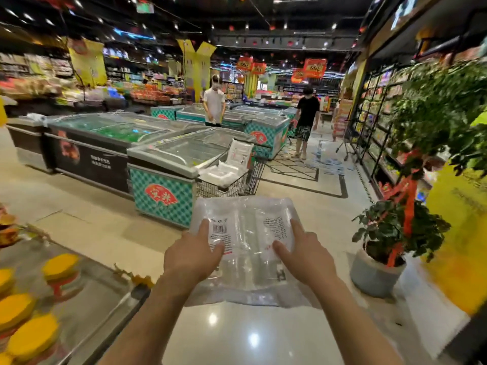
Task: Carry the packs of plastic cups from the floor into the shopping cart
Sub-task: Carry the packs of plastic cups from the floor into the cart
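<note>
Both bare forearms reach forward from the near edge, angling inward toward each other as they go away from the viewer. The left hand is held palm down, thumb pointing right and forefinger stretched far, the other fingers apparently curled under and out of sight. The right hand mirrors it, thumb pointing left, forefinger extended away. Both clasp the same pack of plastic cups from its left and right sides, the wrists level and near each other.
</note>
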Motion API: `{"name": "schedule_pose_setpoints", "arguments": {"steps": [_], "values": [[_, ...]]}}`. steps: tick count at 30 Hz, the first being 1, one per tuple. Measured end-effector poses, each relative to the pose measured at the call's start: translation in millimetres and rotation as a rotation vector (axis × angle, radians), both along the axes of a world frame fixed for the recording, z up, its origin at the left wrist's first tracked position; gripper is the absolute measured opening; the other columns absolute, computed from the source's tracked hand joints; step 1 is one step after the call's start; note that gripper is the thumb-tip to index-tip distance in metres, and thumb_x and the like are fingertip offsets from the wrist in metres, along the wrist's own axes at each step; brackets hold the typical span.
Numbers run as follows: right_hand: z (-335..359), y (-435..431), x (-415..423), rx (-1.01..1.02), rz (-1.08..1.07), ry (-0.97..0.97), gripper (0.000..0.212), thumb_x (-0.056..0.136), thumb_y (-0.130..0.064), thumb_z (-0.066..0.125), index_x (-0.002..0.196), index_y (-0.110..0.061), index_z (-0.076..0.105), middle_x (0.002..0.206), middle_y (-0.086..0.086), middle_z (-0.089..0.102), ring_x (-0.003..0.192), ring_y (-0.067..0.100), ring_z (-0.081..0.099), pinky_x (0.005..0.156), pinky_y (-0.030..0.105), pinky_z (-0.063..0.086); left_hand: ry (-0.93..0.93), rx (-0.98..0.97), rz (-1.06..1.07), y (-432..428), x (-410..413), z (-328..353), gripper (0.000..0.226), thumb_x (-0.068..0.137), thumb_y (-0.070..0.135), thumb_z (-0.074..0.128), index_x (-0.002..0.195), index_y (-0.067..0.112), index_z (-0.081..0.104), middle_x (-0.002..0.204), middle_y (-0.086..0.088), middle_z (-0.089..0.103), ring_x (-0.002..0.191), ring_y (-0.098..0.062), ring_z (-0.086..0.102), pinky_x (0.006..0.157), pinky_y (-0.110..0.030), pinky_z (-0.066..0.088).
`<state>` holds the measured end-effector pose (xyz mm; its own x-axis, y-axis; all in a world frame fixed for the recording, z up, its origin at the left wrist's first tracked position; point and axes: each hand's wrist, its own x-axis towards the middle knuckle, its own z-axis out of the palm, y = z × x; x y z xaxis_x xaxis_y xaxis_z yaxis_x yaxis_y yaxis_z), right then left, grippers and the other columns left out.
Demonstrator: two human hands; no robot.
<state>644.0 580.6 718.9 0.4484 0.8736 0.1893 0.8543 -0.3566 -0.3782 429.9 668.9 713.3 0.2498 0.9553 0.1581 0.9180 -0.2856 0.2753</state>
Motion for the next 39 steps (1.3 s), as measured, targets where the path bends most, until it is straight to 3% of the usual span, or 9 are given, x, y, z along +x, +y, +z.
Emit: {"name": "schedule_pose_setpoints", "arguments": {"steps": [3, 14, 21, 30, 39], "values": [[6, 86, 10, -0.004, -0.002, 0.012, 0.075, 0.091, -0.063, 0.044, 0.152, -0.031, 0.014, 0.124, 0.011, 0.049, 0.108, 0.033, 0.058, 0.078, 0.039, 0.045, 0.022, -0.003, 0.009, 88, 9, 2, 0.071, 0.092, 0.064, 0.034, 0.151, 0.03, 0.012, 0.127, -0.014, 0.051, 0.109, -0.03, 0.056, 0.086, -0.038, 0.047], [-1, 337, 82, -0.034, -0.014, 0.056, 0.075, 0.091, -0.062, 0.045, 0.152, -0.033, 0.012, 0.12, 0.012, 0.05, 0.105, 0.033, 0.06, 0.075, 0.037, 0.044, 0.088, -0.057, -0.03, 340, 76, 8, 0.072, 0.094, 0.063, 0.03, 0.154, 0.03, 0.008, 0.14, -0.015, 0.045, 0.116, -0.032, 0.055, 0.083, -0.037, 0.045], [-30, 499, 183, -0.009, 0.041, 0.078, 0.068, 0.09, -0.062, 0.046, 0.145, -0.034, 0.018, 0.118, 0.011, 0.051, 0.103, 0.033, 0.059, 0.079, 0.04, 0.049, 0.088, -0.03, -0.007, 492, 171, -12, 0.072, 0.093, 0.063, 0.033, 0.153, 0.03, 0.011, 0.135, -0.014, 0.048, 0.114, -0.032, 0.056, 0.088, -0.04, 0.045], [-28, 715, 336, -0.021, 0.117, 0.075, 0.074, 0.09, -0.063, 0.044, 0.151, -0.035, 0.011, 0.129, 0.01, 0.048, 0.11, 0.031, 0.057, 0.082, 0.04, 0.049, 0.091, -0.069, 0.091, 680, 314, -4, 0.073, 0.093, 0.063, 0.032, 0.153, 0.029, 0.008, 0.137, -0.017, 0.045, 0.113, -0.033, 0.057, 0.084, -0.039, 0.046], [-46, 918, 428, 0.001, 0.218, 0.08, 0.078, 0.088, -0.065, 0.042, 0.152, -0.034, 0.011, 0.129, 0.007, 0.053, 0.112, 0.027, 0.054, 0.083, 0.041, 0.05, 0.093, -0.073, 0.153, 865, 399, -15, 0.073, 0.094, 0.063, 0.03, 0.153, 0.029, 0.005, 0.14, -0.02, 0.043, 0.111, -0.035, 0.058, 0.083, -0.039, 0.046]]}}
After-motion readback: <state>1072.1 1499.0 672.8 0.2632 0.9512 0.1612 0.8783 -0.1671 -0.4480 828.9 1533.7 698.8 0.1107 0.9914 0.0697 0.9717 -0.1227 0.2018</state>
